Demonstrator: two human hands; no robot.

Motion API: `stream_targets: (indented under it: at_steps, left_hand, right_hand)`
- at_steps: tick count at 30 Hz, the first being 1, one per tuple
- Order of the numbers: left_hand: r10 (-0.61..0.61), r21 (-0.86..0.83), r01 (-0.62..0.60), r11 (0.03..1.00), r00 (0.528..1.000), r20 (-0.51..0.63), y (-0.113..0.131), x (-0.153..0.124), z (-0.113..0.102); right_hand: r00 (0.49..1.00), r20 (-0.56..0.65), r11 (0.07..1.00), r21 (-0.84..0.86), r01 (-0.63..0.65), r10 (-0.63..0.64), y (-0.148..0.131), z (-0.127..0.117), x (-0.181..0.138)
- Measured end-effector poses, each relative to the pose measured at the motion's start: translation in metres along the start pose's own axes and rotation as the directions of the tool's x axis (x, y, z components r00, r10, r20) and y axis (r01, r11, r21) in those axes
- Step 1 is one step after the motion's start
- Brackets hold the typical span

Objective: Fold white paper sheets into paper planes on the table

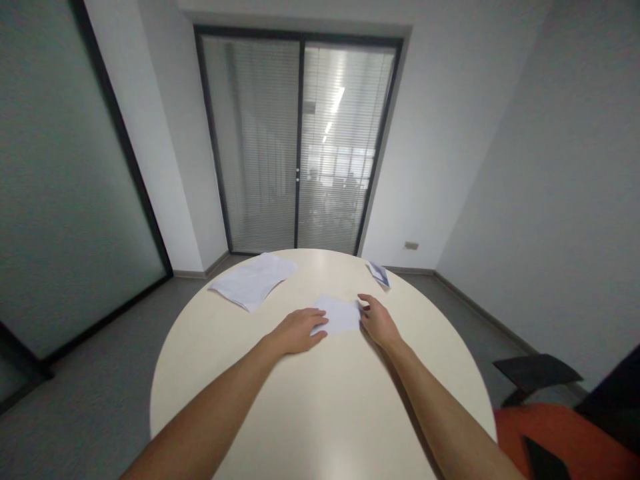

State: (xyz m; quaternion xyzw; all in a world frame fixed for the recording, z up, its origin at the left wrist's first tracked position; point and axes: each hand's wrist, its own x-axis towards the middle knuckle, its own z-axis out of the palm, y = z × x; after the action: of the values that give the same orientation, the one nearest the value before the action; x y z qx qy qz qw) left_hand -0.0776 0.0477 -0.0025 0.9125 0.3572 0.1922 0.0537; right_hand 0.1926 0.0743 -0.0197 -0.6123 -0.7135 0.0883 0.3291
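A small white sheet of paper (342, 316) lies on the round cream table, between my two hands. My left hand (300, 330) rests on its left edge with the fingers spread and stretched toward the middle of the sheet. At the sheet's right edge is my right hand (379, 320), its upper finger stretched out and the others loosely bent, apart from one another. Whether those bent fingers touch the paper I cannot tell. No grip on the sheet shows in either hand.
A larger, creased white sheet (255, 280) lies at the table's (300, 413) far left. Near the far right edge sits a folded paper (379, 275) with a dark printed part. An orange-seated chair (555, 433) with black armrests stands at the right.
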Motion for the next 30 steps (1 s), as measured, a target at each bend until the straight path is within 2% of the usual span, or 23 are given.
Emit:
stream_targets:
  at_steps: [3,6,10,13,17,22,30]
  left_hand:
    - [0.011,0.014,-0.011,1.0,1.0,-0.005,-0.002,0.0,0.002]
    - [0.036,0.025,-0.036,0.999,0.999,-0.015,-0.003,0.0,0.002]
    - [0.036,0.033,-0.035,0.999,0.999,-0.027,-0.001,0.001,0.001]
    - [0.033,0.027,-0.032,0.999,0.999,-0.024,0.002,0.001,-0.002]
    - [0.032,-0.013,-0.033,0.999,0.999,-0.035,0.005,0.002,-0.006]
    - [0.072,-0.066,-0.074,0.995,0.997,-0.036,0.005,0.003,-0.006]
    - [0.117,-0.097,-0.115,0.989,0.993,0.012,-0.003,0.003,0.0]
  right_hand:
    - [0.999,-0.021,0.998,-0.049,0.031,-0.032,-0.001,-0.002,-0.001]
    - [0.992,-0.015,0.989,-0.082,0.122,-0.124,-0.007,-0.004,-0.002]
    - [0.951,0.078,0.953,-0.036,0.302,-0.299,-0.022,-0.003,-0.005]
    - [0.917,0.163,0.928,-0.019,0.371,-0.364,-0.031,-0.001,-0.009]
    - [0.914,0.207,0.928,-0.057,0.368,-0.349,-0.031,0.0,-0.011]
    - [0.936,0.184,0.944,-0.088,0.319,-0.299,-0.021,-0.002,-0.008]
    - [0.938,0.153,0.936,-0.119,0.331,-0.313,-0.022,-0.003,-0.008]
